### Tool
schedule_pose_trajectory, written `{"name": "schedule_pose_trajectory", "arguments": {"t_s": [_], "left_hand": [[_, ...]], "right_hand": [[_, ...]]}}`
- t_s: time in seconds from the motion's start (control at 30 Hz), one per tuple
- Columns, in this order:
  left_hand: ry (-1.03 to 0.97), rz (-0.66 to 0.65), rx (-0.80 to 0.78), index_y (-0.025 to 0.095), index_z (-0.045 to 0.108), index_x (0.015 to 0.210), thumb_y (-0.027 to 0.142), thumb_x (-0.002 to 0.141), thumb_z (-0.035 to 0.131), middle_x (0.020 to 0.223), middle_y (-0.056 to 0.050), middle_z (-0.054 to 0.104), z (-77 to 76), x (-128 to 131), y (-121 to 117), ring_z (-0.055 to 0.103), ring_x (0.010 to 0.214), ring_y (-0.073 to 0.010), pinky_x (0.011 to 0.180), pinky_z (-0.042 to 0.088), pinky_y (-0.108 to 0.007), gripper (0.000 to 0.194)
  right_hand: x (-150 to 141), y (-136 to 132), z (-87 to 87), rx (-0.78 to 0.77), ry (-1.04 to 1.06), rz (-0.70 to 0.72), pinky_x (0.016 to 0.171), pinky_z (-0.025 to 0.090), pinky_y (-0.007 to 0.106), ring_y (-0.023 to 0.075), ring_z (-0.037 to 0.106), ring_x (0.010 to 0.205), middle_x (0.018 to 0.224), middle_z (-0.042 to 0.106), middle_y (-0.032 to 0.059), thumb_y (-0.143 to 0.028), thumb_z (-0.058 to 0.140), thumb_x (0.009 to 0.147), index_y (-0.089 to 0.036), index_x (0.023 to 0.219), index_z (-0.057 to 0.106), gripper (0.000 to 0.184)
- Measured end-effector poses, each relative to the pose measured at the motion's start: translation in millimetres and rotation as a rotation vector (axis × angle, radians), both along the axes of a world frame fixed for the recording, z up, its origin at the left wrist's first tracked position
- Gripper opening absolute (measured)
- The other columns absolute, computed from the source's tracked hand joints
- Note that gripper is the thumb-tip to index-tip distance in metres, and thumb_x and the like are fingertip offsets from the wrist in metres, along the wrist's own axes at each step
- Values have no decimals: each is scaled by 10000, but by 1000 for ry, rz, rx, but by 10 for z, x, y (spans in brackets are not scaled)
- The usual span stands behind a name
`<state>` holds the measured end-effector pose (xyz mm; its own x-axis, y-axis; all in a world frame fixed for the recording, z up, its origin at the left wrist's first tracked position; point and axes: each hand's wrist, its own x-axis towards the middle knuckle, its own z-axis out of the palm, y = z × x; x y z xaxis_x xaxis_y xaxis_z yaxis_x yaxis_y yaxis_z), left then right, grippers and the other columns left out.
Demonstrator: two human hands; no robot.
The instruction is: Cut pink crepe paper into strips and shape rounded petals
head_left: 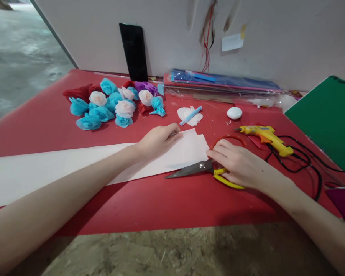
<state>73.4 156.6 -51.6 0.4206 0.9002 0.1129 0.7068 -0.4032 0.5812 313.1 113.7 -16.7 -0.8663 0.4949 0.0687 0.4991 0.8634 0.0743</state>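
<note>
A long strip of white paper (186, 151), seemingly crepe or tissue, runs across the red table from the left edge to the middle. My left hand (159, 142) rests over its far edge, fingers curled and pinching the paper. In my right hand (237, 161) is a pair of scissors (195, 168) with dark blades and a yellow handle. The blades appear closed and point left along the near edge of the strip. My right fingertips touch the strip's right end. A red-orange loop (231, 137) shows behind that hand, partly hidden.
Blue, white, red and purple paper flowers (100, 114) cluster at the back left. A phone (134, 51) leans on the wall. Wrapped paper sheets (224, 82), a light-blue stick (191, 115), a white egg-shaped object (234, 112) and a corded yellow glue gun (266, 137) lie beyond my hands.
</note>
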Motion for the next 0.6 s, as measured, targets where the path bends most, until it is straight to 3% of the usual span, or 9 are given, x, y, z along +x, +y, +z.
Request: {"name": "schedule_pose_trajectory", "arguments": {"t_s": [0.27, 0.6], "left_hand": [[-4, 2, 8, 190, 490, 779, 338, 846, 398, 637, 6, 532, 28, 22, -1, 499, 575, -145, 539, 349, -237, 187], [-4, 4, 0, 185, 500, 798, 330, 845, 400, 668, -5, 563, 26, 18, 1, 515, 592, -149, 546, 345, -238, 182]], "right_hand": [[-14, 33, -37, 43, 2, 44, 601, 440, 331, 257, 470, 777, 784, 573, 126, -21, 507, 621, -75, 851, 573, 245], [41, 51, -13, 53, 68, 108, 594, 447, 319, 236, 452, 749, 758, 594, 119, 19, 381, 709, -51, 900, 593, 294]]}}
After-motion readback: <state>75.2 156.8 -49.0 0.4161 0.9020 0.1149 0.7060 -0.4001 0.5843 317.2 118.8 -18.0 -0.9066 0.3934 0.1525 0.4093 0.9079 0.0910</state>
